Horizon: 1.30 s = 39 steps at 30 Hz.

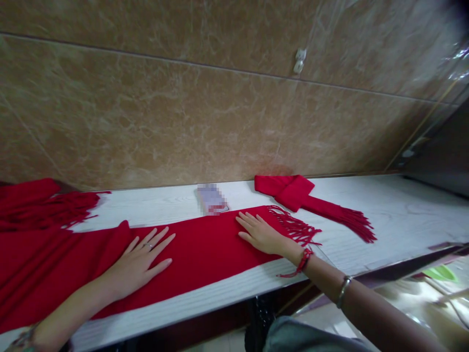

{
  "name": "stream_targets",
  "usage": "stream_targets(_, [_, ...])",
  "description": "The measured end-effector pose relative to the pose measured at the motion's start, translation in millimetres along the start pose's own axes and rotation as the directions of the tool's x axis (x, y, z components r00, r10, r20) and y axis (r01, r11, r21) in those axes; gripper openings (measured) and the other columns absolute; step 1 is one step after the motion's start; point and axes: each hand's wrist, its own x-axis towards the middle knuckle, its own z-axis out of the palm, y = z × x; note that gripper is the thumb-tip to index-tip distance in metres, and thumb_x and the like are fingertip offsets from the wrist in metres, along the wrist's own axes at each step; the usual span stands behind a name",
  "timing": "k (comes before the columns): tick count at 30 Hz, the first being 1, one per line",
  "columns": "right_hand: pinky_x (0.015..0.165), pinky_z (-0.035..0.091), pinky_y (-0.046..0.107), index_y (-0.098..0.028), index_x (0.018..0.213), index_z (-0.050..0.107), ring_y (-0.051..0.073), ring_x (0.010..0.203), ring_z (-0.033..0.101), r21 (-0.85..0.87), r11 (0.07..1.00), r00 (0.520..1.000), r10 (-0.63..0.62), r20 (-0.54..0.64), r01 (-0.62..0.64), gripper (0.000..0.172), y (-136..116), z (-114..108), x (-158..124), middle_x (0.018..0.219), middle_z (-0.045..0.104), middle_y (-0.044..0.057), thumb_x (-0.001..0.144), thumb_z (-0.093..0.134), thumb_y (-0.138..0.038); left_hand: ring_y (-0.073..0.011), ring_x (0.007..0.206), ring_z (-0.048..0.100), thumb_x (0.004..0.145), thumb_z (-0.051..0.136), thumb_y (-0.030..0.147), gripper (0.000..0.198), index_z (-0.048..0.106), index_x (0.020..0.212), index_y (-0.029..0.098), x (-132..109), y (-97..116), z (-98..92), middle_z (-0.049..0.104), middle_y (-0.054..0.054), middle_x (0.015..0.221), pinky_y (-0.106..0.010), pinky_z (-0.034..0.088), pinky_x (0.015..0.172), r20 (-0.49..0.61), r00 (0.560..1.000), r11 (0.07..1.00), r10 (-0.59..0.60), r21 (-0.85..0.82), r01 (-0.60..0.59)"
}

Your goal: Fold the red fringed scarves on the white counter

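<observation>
A long red scarf (205, 249) with a fringed right end lies lengthwise along a white wood-grain table. My left hand (137, 264) rests flat on it with fingers spread, next to some raised folds; a ring shows on one finger. Near the fringe, my right hand (260, 232) presses palm down on the smooth cloth, fingers stretched out. Between the hands the fabric is flat, while to the left it is rippled. Neither hand grips anything.
A second red scarf (293, 190), looped over itself, lies behind my right hand. More red fringed cloth (47, 205) is bunched at the far left. A blurred-out flat object (211, 199) sits near the tiled wall (164, 117). The table's front edge (190, 303) runs close to me.
</observation>
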Motion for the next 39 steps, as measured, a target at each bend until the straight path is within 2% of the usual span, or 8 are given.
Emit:
stream_targets(7, [0.098,0.032,0.048,-0.002,0.119,0.046,0.028,0.122,0.035,-0.215,0.966,0.987,0.128,-0.095,-0.146,0.041,84,-3,-30,0.124,0.046,0.024,0.089,0.032,-0.025,-0.0291,0.129,0.019,0.082,0.034,0.052,0.058,0.026,0.135,0.029,4,-2,5.6,0.021,-0.001,0.142,-0.050,0.019,0.102,-0.036,0.999,1.000,0.004,-0.021,-0.005])
stream_targets(12, [0.098,0.035,0.041,-0.005,0.113,0.052,0.024,0.118,0.041,-0.218,0.970,0.991,0.087,-0.102,-0.108,0.035,69,-23,-34,0.120,0.052,0.018,0.087,0.033,-0.017,-0.0275,0.130,0.020,0.081,0.036,0.053,0.059,0.026,0.134,0.031,1,-13,4.5,0.023,0.001,0.141,-0.049,0.019,0.103,-0.002,1.000,0.999,0.013,-0.036,-0.013])
stream_targets(15, [0.096,0.038,0.034,-0.011,0.110,0.056,0.019,0.108,0.049,-0.187,0.981,0.999,0.051,-0.012,-0.052,0.035,59,-29,-40,0.113,0.058,0.012,0.084,0.032,-0.010,-0.0259,0.131,0.017,0.082,0.033,0.051,0.059,0.023,0.136,0.030,-3,-22,2.1,0.020,0.002,0.142,-0.048,0.016,0.104,0.066,0.998,1.000,0.003,-0.031,-0.001])
stream_targets(21, [0.088,0.039,0.038,-0.010,0.085,0.065,0.026,0.100,0.053,-0.278,0.940,0.974,0.220,0.054,-0.197,0.030,84,-38,-61,0.097,0.062,0.016,0.074,0.039,-0.001,-0.0269,0.130,0.019,0.080,0.038,0.049,0.060,0.025,0.135,0.029,-4,-29,1.6,0.023,0.001,0.141,-0.049,0.017,0.104,0.058,0.998,0.997,-0.013,-0.074,0.017])
stream_targets(27, [0.085,0.040,0.027,-0.013,0.106,0.056,0.017,0.096,0.054,-0.214,0.956,0.980,0.194,-0.042,-0.199,0.031,57,-40,-23,0.103,0.060,0.011,0.086,0.032,-0.012,-0.0272,0.131,0.015,0.080,0.037,0.049,0.061,0.023,0.135,0.028,-2,-26,-0.5,0.020,0.001,0.142,-0.051,0.015,0.104,0.102,0.995,0.997,-0.012,-0.070,0.019])
stream_targets(30, [0.083,0.041,0.027,-0.011,0.100,0.058,0.018,0.093,0.056,-0.251,0.940,0.971,0.239,-0.005,-0.233,0.027,53,-30,-7,0.098,0.060,0.013,0.081,0.038,-0.007,-0.0253,0.132,0.010,0.081,0.032,0.051,0.062,0.018,0.137,0.027,-3,-26,0.1,0.013,0.002,0.143,-0.049,0.013,0.105,0.127,0.991,0.999,-0.039,-0.022,0.042])
stream_targets(35, [0.079,0.043,0.031,-0.007,0.096,0.058,0.022,0.089,0.057,-0.311,0.877,0.927,0.374,-0.039,-0.367,0.029,83,-33,-26,0.092,0.061,0.018,0.079,0.036,0.000,-0.0259,0.132,0.011,0.081,0.033,0.053,0.062,0.018,0.136,0.030,-3,-31,5.9,0.015,0.003,0.143,-0.050,0.013,0.105,0.105,0.994,0.999,-0.027,-0.035,0.031])
stream_targets(39, [0.084,0.040,0.027,-0.010,0.098,0.058,0.018,0.095,0.054,-0.309,0.897,0.947,0.319,-0.045,-0.317,0.029,74,-40,-26,0.097,0.060,0.014,0.083,0.034,-0.004,-0.0245,0.132,0.009,0.081,0.031,0.052,0.062,0.016,0.137,0.028,-2,-29,3.9,0.014,0.003,0.143,-0.049,0.011,0.106,0.147,0.988,0.998,-0.046,-0.036,0.052])
